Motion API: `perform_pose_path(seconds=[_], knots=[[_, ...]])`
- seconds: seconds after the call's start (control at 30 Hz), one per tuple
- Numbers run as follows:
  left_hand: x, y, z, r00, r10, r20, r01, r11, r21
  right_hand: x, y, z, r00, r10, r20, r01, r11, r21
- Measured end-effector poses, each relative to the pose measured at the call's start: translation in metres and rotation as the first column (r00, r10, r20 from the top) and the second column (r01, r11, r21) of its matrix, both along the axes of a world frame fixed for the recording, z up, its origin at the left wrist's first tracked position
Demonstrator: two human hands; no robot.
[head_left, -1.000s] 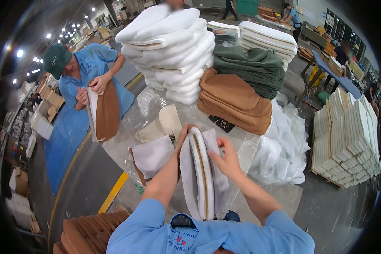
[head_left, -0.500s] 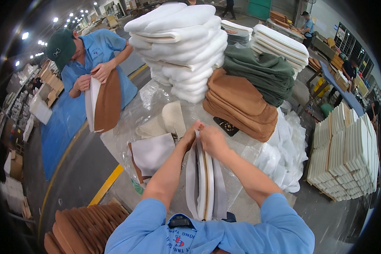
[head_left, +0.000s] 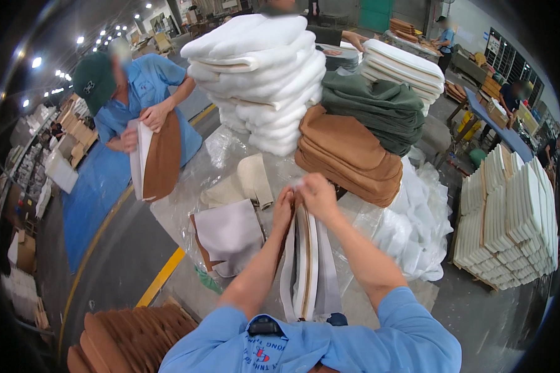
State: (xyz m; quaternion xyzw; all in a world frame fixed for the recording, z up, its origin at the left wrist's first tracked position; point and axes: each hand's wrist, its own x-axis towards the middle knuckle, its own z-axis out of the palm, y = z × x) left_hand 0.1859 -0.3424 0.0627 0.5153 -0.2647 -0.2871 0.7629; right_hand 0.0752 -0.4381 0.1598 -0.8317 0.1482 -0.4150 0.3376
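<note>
A long fabric cushion cover (head_left: pixel 323 273) stands on edge in front of me, its pale grey sides spread around a white layer and a narrow tan strip. At its far end my left hand (head_left: pixel 284 208) is closed on the cover's edge, where some brown fabric shows. Just to the right, my right hand (head_left: pixel 319 198) pinches at the same end, close to the left fingertips. What lies between its fingers is too small to make out. Left of my forearm lie a grey-and-brown fabric piece (head_left: pixel 228 231) and a folded beige cloth (head_left: pixel 253 177).
White padding (head_left: pixel 255 68) is stacked tall at the back, beside brown covers (head_left: pixel 348 155) and green covers (head_left: pixel 379 105). Clear plastic bags (head_left: pixel 414 230) lie right. A co-worker (head_left: pixel 137 93) at left holds a brown-and-white cushion piece (head_left: pixel 162 155). Brown pieces (head_left: pixel 124 336) stand at lower left.
My right hand has risen slightly and shifted right at the cover's far end. More brown fabric shows by my left hand. The co-worker's hand at the cushion piece has moved and is blurred.
</note>
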Motion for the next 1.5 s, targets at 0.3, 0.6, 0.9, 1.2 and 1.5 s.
perform_pose_path(seconds=[0.3, 0.6, 0.9, 1.2, 1.5], knots=[[-0.04, 0.031, 0.015, 0.97, 0.243, -0.031, -0.232, 0.952, 0.202, -0.007, 0.025, -0.045, 0.992, -0.05, -0.117, 0.008, 0.943, -0.333], [-0.062, 0.097, 0.009, 0.855, 0.333, -0.398, -0.293, 0.943, 0.16, -0.025, 0.011, -0.038, 0.93, 0.106, -0.352, -0.228, 0.917, -0.326], [-0.016, 0.356, -0.107, 0.268, 0.961, -0.059, -0.867, 0.268, 0.421, -0.063, -0.013, -0.051, 0.909, -0.012, -0.416, -0.123, 0.947, -0.296], [0.091, 0.36, -0.164, 0.797, 0.309, 0.52, -0.585, 0.181, 0.79, -0.051, -0.016, -0.049, 0.907, -0.014, -0.42, -0.099, 0.964, -0.245], [0.074, 0.382, -0.136, 0.81, 0.472, 0.347, -0.451, 0.124, 0.884, -0.069, -0.019, -0.06, 0.925, -0.195, -0.326, 0.186, 0.981, -0.059]])
